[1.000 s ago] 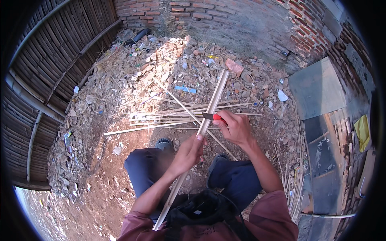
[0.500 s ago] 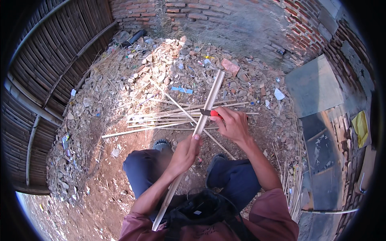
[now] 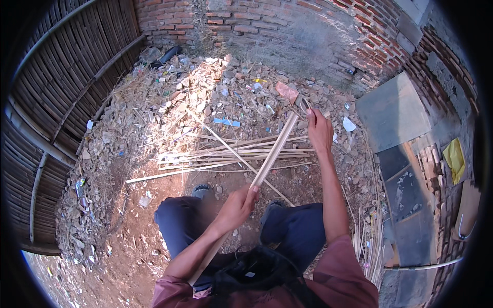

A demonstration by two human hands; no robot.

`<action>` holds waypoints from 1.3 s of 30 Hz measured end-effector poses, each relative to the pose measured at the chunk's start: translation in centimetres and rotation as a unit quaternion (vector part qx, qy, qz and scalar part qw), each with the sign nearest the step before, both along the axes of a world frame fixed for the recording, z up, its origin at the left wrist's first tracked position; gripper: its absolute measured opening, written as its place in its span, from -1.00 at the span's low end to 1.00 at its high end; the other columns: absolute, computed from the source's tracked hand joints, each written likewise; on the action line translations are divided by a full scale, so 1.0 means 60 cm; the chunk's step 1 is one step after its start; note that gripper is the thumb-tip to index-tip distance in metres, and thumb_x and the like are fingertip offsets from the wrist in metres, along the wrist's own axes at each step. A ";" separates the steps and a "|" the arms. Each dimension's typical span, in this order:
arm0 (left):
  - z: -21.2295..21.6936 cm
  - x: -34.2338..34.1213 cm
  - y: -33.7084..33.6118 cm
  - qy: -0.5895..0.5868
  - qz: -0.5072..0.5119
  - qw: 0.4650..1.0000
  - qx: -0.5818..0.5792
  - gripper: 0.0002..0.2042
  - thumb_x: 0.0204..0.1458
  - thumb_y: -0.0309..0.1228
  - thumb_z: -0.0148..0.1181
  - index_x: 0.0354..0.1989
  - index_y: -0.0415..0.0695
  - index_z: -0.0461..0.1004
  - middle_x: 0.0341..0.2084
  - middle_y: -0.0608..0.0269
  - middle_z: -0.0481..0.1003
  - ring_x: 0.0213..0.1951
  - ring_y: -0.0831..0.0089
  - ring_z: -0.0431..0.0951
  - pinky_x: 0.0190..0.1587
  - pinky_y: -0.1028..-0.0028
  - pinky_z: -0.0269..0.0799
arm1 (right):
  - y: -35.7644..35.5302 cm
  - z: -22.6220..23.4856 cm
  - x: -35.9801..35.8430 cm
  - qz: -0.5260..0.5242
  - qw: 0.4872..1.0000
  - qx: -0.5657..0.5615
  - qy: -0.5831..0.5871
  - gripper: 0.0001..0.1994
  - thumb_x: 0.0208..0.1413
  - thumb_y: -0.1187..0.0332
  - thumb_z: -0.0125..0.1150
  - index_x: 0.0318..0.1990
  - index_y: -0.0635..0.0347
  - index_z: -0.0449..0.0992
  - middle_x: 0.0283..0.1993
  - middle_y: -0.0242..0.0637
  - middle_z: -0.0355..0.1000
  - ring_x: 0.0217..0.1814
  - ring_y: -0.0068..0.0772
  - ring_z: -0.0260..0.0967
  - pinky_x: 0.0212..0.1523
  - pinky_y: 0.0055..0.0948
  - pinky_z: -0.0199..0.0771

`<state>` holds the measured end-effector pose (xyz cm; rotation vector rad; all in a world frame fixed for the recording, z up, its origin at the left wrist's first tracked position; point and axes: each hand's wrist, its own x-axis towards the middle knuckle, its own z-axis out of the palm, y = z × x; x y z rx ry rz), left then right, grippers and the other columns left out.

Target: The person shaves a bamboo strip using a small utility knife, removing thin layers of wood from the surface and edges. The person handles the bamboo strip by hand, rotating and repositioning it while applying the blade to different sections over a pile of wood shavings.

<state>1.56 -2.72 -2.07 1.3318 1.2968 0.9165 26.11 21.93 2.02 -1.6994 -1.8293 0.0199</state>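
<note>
A long split bamboo strip [image 3: 277,148] slants from my lap up and away to the right, its pale grooved face upward. My left hand [image 3: 237,208] is closed around its middle, thumb on top, and the lower part runs beneath my left forearm. Beyond the strip's far end, my right hand [image 3: 320,131] is closed with the fingers pointing away from me. A knife [image 3: 303,105] shows narrowly at its fingertips, with its handle hidden in the grip and a thin pale edge beside it. Several thin bamboo strips [image 3: 221,159] lie crossed on the ground past my feet.
Rubble and litter [image 3: 205,92] cover the ground up to a brick wall [image 3: 246,23]. A bamboo-slat fence [image 3: 67,77] stands on the left. Grey panels [image 3: 393,110] lean at the right, near more thin strips [image 3: 367,241]. A blue scrap [image 3: 227,122] lies ahead.
My right hand with the knife has moved outward and to the right, from the strip's middle to past its far end. The strip has tilted rightward; my left hand still grips it.
</note>
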 end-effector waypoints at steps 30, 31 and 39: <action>-0.020 -0.012 0.026 -0.138 0.078 0.987 -0.012 -0.69 0.53 -0.08 -0.12 -0.15 -0.07 0.25 -0.48 0.45 0.23 -0.52 0.68 0.18 -0.50 0.56 0.13 | -0.184 -0.019 -0.112 0.419 0.907 -0.003 0.049 -0.72 0.28 0.11 0.36 -0.12 0.14 0.61 -0.29 -0.20 0.63 -0.32 -0.04 0.62 -0.35 -0.16 0.55; -0.018 -0.009 0.028 -0.092 0.080 0.992 0.017 -0.70 0.52 -0.10 -0.08 -0.15 -0.08 0.26 -0.49 0.46 0.23 -0.51 0.68 0.19 -0.49 0.56 0.13 | -0.184 -0.018 -0.111 0.420 0.906 -0.002 0.054 -0.72 0.27 0.11 0.36 -0.13 0.14 0.61 -0.29 -0.21 0.63 -0.33 -0.04 0.63 -0.35 -0.17 0.55; 0.010 0.001 0.023 0.003 0.107 0.992 0.063 -0.71 0.42 -0.24 0.17 -0.16 -0.23 0.32 -0.58 0.17 0.34 -0.50 0.37 0.33 -0.37 0.24 0.33 | -0.181 -0.018 -0.114 0.418 0.908 0.017 0.040 -0.75 0.25 0.13 0.38 -0.19 0.11 0.63 -0.32 -0.24 0.65 -0.36 -0.08 0.64 -0.37 -0.16 0.56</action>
